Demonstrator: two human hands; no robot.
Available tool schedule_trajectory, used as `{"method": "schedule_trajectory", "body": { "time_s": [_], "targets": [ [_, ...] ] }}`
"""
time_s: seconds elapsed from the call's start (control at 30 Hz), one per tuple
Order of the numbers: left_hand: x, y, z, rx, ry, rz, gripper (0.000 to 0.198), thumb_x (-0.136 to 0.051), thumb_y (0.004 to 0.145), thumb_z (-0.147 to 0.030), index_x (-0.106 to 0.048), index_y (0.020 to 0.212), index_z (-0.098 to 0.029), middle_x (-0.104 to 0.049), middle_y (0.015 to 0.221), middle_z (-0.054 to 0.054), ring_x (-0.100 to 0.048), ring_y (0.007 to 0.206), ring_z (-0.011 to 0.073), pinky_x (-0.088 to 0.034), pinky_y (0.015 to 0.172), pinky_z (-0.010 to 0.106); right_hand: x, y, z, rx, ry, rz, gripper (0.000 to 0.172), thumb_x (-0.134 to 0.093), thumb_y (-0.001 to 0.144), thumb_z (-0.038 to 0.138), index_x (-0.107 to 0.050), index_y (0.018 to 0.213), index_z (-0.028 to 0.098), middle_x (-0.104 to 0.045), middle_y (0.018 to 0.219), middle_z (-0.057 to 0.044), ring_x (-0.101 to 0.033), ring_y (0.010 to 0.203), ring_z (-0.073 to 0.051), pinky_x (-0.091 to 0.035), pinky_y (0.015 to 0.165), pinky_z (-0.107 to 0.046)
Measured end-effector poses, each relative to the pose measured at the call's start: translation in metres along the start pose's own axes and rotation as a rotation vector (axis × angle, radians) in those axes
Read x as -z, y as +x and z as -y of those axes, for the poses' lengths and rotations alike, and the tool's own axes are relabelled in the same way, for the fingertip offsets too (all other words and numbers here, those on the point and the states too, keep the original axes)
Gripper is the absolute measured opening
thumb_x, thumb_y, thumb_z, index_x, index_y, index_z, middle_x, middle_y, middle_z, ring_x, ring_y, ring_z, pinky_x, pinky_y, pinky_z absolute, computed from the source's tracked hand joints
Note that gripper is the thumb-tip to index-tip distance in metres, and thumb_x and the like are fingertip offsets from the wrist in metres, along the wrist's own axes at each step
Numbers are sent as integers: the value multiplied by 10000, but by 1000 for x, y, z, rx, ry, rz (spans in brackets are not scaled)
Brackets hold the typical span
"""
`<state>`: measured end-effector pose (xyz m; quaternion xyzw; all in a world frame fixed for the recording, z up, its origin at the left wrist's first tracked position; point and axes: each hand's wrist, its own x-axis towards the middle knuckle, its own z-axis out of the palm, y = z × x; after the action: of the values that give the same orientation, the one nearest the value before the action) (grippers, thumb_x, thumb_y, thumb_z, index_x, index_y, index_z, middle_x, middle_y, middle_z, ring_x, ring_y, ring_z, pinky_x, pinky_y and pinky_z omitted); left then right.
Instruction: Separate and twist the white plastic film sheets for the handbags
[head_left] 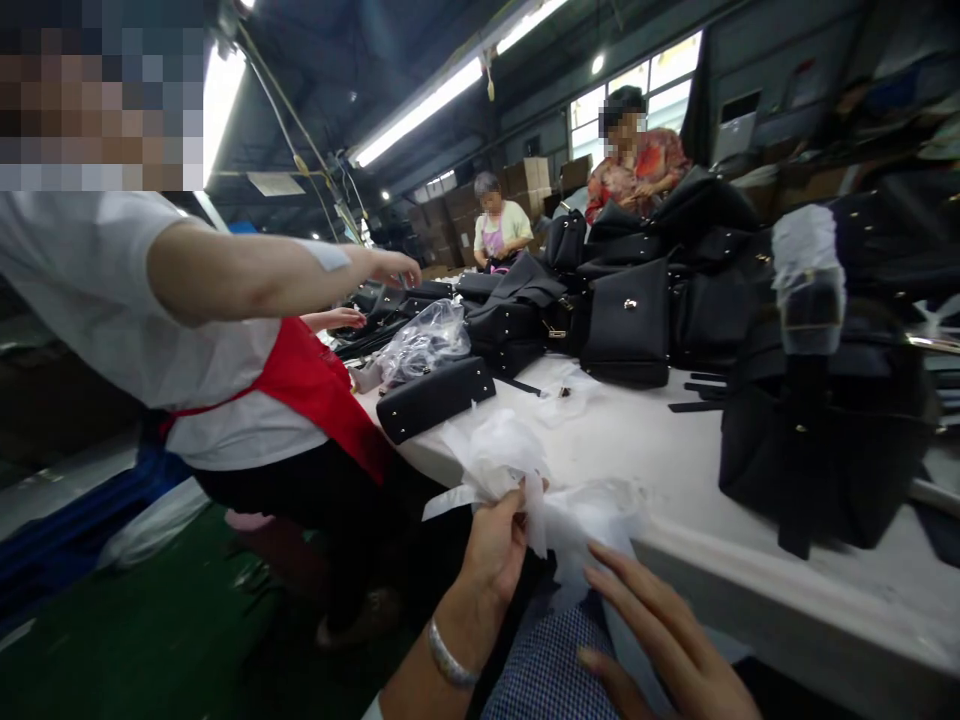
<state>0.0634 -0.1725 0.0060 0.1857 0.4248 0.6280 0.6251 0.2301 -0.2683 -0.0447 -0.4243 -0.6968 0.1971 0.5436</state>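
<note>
Our left hand (495, 550) – fingers pinching white tissue paper (517, 470) at counter (675, 470) edge | right hand (660, 630) – fingers spread, empty | paper seems light, crumply, tear-prone – we'd grip the bunched middle

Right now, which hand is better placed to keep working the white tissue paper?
Left, probably. The left hand already pinches the white tissue paper at the table edge. The right hand is open below it, its fingers spread and gripping nothing.
</note>
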Motion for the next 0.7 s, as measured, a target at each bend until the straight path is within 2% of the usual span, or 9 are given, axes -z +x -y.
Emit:
{"method": "schedule_trajectory", "body": {
  "time_s": [0.07, 0.13, 0.23, 0.37, 0.43, 0.5, 0.6, 0.63, 0.7],
  "targets": [
    [-3, -11, 2, 63, -15, 65, 171, -753, 723, -83, -721, 890, -92, -758, 982, 131, -713, 845, 209, -574, 788, 291, -15, 25, -7, 183, -237, 35, 475, -632, 900, 227, -597, 1358, 349, -544, 1459, -63, -503, 1329, -365, -454, 1072, -622],
    [-2, -19, 0, 110, -33, 122, 216, -786, 706, -103, -721, 912, -110, -756, 989, 105, -704, 821, 193, -567, 775, 283, -21, 45, -15, 187, -254, 48, 410, -538, 927, 173, -659, 1293, 313, -641, 1348, -79, -597, 1229, -328, -502, 1024, -580],
    [4, -25, -5, 116, -16, 122, 188, -804, 685, -151, -722, 848, -105, -755, 889, 90, -687, 752, 182, -553, 716, 270, -21, 56, -22, -123, -14, 53, 252, -568, 935, 318, -777, 1067, 270, -755, 1101, -81, -696, 1023, -286, -559, 937, -463],
    [12, -23, -9, 84, -15, 88, 162, -750, 603, -106, -717, 761, -112, -742, 758, 72, -682, 722, 199, -541, 687, 277, -17, 53, -21, -704, 439, 96, 382, -638, 859, 555, -798, 942, 218, -779, 982, -93, -710, 954, -310, -554, 897, -430],
    [14, -20, -12, 29, -6, 78, 226, -705, 574, -64, -727, 792, -118, -746, 762, 62, -686, 738, 200, -541, 700, 275, -14, 49, -19, -817, 520, 50, 429, -658, 820, 590, -782, 953, 202, -773, 1006, -105, -703, 977, -321, -551, 901, -431],
    [15, -17, -15, -38, 2, 18, 261, -699, 585, -59, -734, 835, -126, -753, 791, 56, -683, 721, 187, -538, 674, 266, -9, 46, -12, -762, 366, -110, 408, -686, 791, 571, -750, 986, 218, -742, 1127, -103, -685, 1039, -326, -518, 971, -457],
    [15, -14, -17, -19, 20, -35, 248, -772, 658, -147, -736, 902, -129, -763, 915, 82, -701, 776, 207, -543, 662, 274, -2, 42, 11, -428, 10, -318, 373, -688, 831, 451, -653, 1158, 276, -650, 1315, -74, -643, 1140, -309, -448, 1073, -484],
    [14, -15, -16, 9, 40, -18, 263, -799, 673, -191, -739, 920, -122, -761, 960, 97, -705, 821, 221, -545, 677, 277, -2, 41, 19, -273, -65, -316, 342, -666, 866, 394, -628, 1192, 297, -657, 1301, -59, -645, 1140, -289, -459, 1071, -469],
    [10, -17, -12, 67, 99, 59, 311, -828, 685, -255, -746, 944, -104, -754, 1004, 118, -701, 869, 230, -542, 707, 278, -7, 42, 30, 7, -162, -196, 310, -616, 924, 308, -608, 1233, 322, -699, 1221, -43, -656, 1127, -258, -501, 1040, -429]
  ]
}}
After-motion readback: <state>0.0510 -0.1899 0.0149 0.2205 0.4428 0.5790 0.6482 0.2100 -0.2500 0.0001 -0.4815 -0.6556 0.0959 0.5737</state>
